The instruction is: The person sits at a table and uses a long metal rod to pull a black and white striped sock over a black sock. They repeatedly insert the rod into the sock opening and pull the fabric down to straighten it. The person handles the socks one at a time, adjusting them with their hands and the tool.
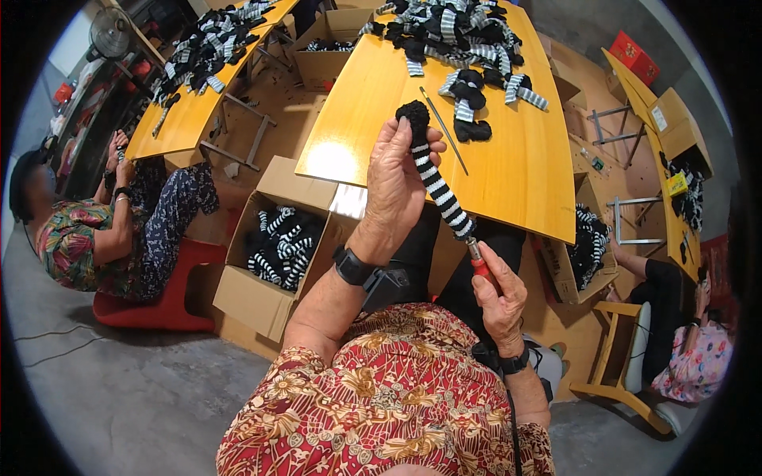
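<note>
Between my hands stretches a black-and-white striped knitted tube (439, 187) with a bulging black end. My left hand (394, 176) is closed around its upper part, thumb against the black end. The fingers of my right hand (500, 300) grip a red-handled tool (481, 265). Its metal shaft meets the tube's lower end; how far it reaches inside is hidden. Just beyond the tube, a thin dark rod with a yellowish end (444, 130) lies on the yellow table (349, 119).
Black and grey-striped knitted pieces (468, 36) are heaped at the table's far end. Open cartons of striped pieces stand to my left (266, 305) and right (573, 292). One person sits at the left (87, 230) by another table, a second at the right (690, 361).
</note>
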### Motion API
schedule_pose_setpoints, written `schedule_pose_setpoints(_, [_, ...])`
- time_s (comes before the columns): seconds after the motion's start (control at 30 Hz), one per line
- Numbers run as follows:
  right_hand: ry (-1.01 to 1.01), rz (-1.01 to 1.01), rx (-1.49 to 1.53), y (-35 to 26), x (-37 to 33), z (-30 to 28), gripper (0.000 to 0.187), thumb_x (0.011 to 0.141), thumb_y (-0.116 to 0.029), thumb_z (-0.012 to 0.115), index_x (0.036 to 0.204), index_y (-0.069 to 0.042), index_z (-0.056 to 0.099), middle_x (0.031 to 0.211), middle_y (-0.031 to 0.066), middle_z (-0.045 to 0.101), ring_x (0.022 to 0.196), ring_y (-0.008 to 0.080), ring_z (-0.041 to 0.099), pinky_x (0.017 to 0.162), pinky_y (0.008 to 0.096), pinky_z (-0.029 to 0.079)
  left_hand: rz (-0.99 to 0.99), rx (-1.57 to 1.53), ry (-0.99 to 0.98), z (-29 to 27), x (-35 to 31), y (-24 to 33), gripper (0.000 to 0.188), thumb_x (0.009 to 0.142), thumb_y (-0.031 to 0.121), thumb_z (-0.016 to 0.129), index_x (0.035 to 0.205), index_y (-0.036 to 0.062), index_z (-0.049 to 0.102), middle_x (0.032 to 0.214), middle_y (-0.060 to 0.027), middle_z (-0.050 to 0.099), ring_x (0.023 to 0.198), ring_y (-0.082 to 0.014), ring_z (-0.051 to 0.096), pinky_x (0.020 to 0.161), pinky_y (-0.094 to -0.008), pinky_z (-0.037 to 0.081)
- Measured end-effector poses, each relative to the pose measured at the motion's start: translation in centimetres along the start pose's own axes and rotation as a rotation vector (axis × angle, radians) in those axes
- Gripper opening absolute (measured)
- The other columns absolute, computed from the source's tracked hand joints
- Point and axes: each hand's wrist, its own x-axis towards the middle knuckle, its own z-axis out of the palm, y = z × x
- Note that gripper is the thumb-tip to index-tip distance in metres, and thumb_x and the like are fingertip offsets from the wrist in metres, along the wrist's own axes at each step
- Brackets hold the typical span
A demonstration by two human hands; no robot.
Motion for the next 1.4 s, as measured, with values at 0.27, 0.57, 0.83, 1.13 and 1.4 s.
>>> schedule_pose_setpoints(0.27, [0.093, 0.054, 0.0, 0.7, -0.2, 1.4, 0.041, 0.089, -0.004, 0.059, 0.129, 0.002, 0.055, 0.095, 0.01, 0.062, 0.079, 0.0162, 0.057, 0.073, 0.0277, 0.047, 0.089, -0.046, 0.06, -0.5, 0.6, -2.4, 0.015, 0.098, 0.02, 0.053, 0.108, 0.0095, 0.05, 0.102, -0.0112, 0.066, 0.091, -0.0183, 0.065, 0.078, -0.0287, 0.054])
schedule_pose_setpoints(0.57, [0.178, 0.125, 0.289, 0.7, 1.2, 3.0, 0.041, 0.093, -0.009, 0.056, 0.134, -0.001, 0.052, 0.085, 0.0006, 0.059, 0.058, 0.0037, 0.044, 0.049, 0.0189, 0.037, 0.041, 0.057, 0.008, 0.7, -0.7, -3.6, 0.011, 0.098, 0.019, 0.053, 0.103, 0.0094, 0.05, 0.097, -0.0126, 0.068, 0.086, -0.017, 0.068, 0.077, -0.0267, 0.055])
schedule_pose_setpoints(0.83, [0.122, 0.148, 0.28, 0.7, 1.3, 2.5, 0.04, 0.093, -0.008, 0.059, 0.132, -0.002, 0.054, 0.089, 0.0007, 0.06, 0.06, 0.0031, 0.046, 0.05, 0.0175, 0.037, 0.054, 0.068, 0.028, -0.6, -0.4, -2.4, 0.012, 0.098, 0.02, 0.052, 0.105, 0.0097, 0.049, 0.097, -0.0133, 0.067, 0.086, -0.0195, 0.067, 0.076, -0.0309, 0.054])
schedule_pose_setpoints(1.13, [0.071, 0.071, 0.058, 0.8, 0.9, 2.0, 0.041, 0.088, -0.005, 0.061, 0.128, 0.002, 0.056, 0.101, 0.0099, 0.065, 0.091, 0.0155, 0.061, 0.081, 0.0267, 0.048, 0.165, 0.191, 0.027, -1.1, 0.2, -1.0, 0.015, 0.097, 0.02, 0.056, 0.104, 0.008, 0.052, 0.094, -0.0136, 0.068, 0.078, -0.0184, 0.068, 0.069, -0.0264, 0.055])
schedule_pose_setpoints(1.4, [0.168, -0.007, 0.051, 2.6, 0.9, 2.9, 0.041, 0.092, -0.008, 0.057, 0.133, -0.002, 0.053, 0.089, 0.004, 0.06, 0.066, 0.0069, 0.049, 0.056, 0.0201, 0.039, 0.105, 0.247, -0.003, -0.8, -0.7, -2.7, 0.012, 0.096, 0.016, 0.057, 0.1, 0.0064, 0.053, 0.087, -0.0064, 0.066, 0.082, -0.0179, 0.069, 0.074, -0.0304, 0.058])
